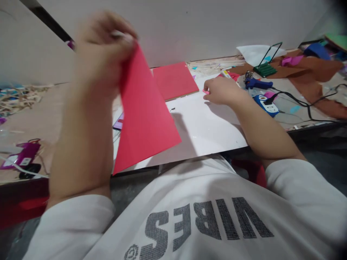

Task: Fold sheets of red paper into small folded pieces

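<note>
My left hand [107, 47], blurred by motion, is raised high and pinches a red sheet [148, 119] by its upper corner. The sheet hangs tilted, its lower edge over the front of a white board [217, 124]. Low over that board, my right hand [222, 89] has its fingers pressed together on a small pink piece [206, 91], mostly hidden by them. Just left of the right hand, a flat red panel [175, 81] lies at the back of the board. A phone [118, 122] shows partly behind the hanging sheet.
At the right are a blue glue gun [258, 83], a blue-and-white power socket [268, 104] with black cables, a green wire stand [265, 69] and brown sheets [314, 72]. A purple glue gun [23, 156] lies far left, near scraps [21, 99]. A wall [189, 29] closes the back.
</note>
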A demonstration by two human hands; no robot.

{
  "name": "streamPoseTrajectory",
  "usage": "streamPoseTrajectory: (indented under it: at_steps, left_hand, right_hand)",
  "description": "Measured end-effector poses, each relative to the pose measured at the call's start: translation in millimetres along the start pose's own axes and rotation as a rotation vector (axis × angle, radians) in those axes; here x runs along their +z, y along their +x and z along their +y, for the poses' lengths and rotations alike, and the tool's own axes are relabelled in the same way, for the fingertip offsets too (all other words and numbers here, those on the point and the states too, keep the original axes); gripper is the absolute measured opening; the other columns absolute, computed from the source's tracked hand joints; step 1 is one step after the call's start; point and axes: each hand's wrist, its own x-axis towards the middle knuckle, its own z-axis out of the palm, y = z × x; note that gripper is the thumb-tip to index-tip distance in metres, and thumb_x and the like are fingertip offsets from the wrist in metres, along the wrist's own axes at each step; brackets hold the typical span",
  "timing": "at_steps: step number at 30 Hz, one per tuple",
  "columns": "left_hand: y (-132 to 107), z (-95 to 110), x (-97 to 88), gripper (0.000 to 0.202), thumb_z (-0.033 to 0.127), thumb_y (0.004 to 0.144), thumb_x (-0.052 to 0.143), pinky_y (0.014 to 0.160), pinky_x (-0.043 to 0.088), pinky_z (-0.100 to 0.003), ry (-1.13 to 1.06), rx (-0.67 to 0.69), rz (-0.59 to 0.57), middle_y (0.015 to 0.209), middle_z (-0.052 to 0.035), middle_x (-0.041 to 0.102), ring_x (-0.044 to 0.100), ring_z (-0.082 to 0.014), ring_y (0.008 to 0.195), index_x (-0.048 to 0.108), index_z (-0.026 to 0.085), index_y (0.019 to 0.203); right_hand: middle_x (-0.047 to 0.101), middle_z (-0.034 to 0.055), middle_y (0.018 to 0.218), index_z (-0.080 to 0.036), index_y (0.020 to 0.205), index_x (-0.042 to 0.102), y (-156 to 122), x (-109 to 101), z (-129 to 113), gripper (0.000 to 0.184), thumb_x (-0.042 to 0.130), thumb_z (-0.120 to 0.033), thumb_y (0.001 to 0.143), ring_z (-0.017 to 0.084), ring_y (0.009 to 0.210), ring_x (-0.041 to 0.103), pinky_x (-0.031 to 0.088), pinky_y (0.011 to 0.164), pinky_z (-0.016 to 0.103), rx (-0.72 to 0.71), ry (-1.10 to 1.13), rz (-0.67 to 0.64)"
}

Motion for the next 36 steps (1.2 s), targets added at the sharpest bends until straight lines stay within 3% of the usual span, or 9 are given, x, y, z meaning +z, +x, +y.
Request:
streamPoseTrajectory:
  at_steps: [2,4,8,10,14,22,25,29,36]
  left_hand:
    - [4.9,27.5,57.9,0.037,0.065,0.113,0.082,0.080,0.071,-0.048,-0.073,-0.204,-0.283,0.108,-0.0043,0.089,0.080,-0.0242,0.089,0.088,0.029,0.120]
    - [0.9,41.7,112.1,0.029,0.059,0.116,0.083,0.099,0.076,-0.055,0.001,-0.263,-0.521,0.119,-0.0063,0.093,0.086,-0.0292,0.106,0.086,0.030,0.117]
    - [-23.2,43.5,170.0,0.041,0.037,0.117,0.070,0.116,0.075,-0.060,0.136,-0.222,-0.481,0.141,-0.0107,0.094,0.089,-0.0363,0.129,0.085,0.032,0.154]
    - [-40.9,51.8,172.5,0.045,0.031,0.116,0.066,0.127,0.069,-0.069,0.259,-0.189,-0.462,0.152,-0.0152,0.092,0.086,-0.0428,0.144,0.087,0.030,0.155]
    - [-82.3,88.6,153.6,0.042,0.036,0.121,0.058,0.126,0.068,-0.071,0.313,0.007,-0.740,0.155,-0.0202,0.090,0.086,-0.0481,0.144,0.094,0.025,0.138]
    - [-125.0,87.5,152.8,0.071,0.048,0.127,0.062,0.154,0.051,-0.072,0.224,-0.049,-0.865,0.203,-0.0227,0.060,0.057,-0.0484,0.190,0.066,0.017,0.191]
    - [-125.5,89.0,156.9,0.070,0.045,0.128,0.065,0.152,0.053,-0.071,0.254,-0.048,-0.853,0.198,-0.0284,0.064,0.062,-0.0503,0.185,0.069,0.008,0.187]
    - [-126.7,96.8,157.9,0.053,0.044,0.128,0.068,0.136,0.066,-0.066,0.266,-0.018,-0.813,0.176,-0.0261,0.080,0.081,-0.0484,0.159,0.088,0.015,0.168]
    - [-132.6,89.8,163.4,0.057,0.046,0.130,0.064,0.140,0.062,-0.070,0.199,-0.003,-0.778,0.170,-0.0287,0.080,0.078,-0.0496,0.158,0.087,0.012,0.169]
  right_hand:
    - [0.092,0.0240,0.153,-0.018,0.153,0.089,2.7,6.2,-4.2,0.039,0.080,-0.025,0.115,0.049,0.145,0.083,0.066,0.116,0.059,0.066,-0.128,-0.095]
    - [0.089,0.0277,0.159,-0.015,0.162,0.085,1.7,7.3,-10.9,0.048,0.075,-0.015,0.115,0.051,0.148,0.083,0.065,0.116,0.059,0.112,-0.164,-0.107]
    - [0.088,0.0287,0.162,-0.015,0.174,0.076,0.2,4.2,-13.8,0.064,0.077,-0.007,0.111,0.050,0.150,0.085,0.068,0.116,0.056,0.150,-0.130,-0.105]
    - [0.088,0.0268,0.165,-0.016,0.176,0.074,2.4,5.3,-8.9,0.069,0.080,-0.008,0.108,0.047,0.149,0.085,0.069,0.114,0.053,0.140,-0.096,-0.111]
    - [0.094,0.0225,0.153,-0.015,0.159,0.086,11.9,12.4,2.7,0.056,0.089,-0.014,0.103,0.040,0.135,0.089,0.071,0.107,0.047,0.075,-0.077,-0.160]
    - [0.093,0.0263,0.149,-0.014,0.145,0.093,-7.1,0.6,-5.7,0.034,0.072,-0.028,0.122,0.047,0.136,0.086,0.062,0.106,0.051,0.125,-0.086,-0.068]
    - [0.096,0.0198,0.138,-0.018,0.137,0.094,-39.6,2.8,-26.0,0.030,0.069,-0.024,0.122,0.041,0.131,0.087,0.053,0.096,0.045,-0.016,-0.068,-0.088]
    - [0.098,0.0178,0.127,-0.019,0.127,0.094,-66.8,21.8,-39.0,0.025,0.070,-0.025,0.119,0.037,0.113,0.086,0.043,0.087,0.044,-0.071,-0.081,-0.160]
    - [0.097,0.0196,0.118,-0.015,0.119,0.095,-46.4,41.0,-13.5,0.025,0.072,-0.026,0.116,0.038,0.108,0.084,0.046,0.092,0.045,-0.041,-0.050,-0.040]
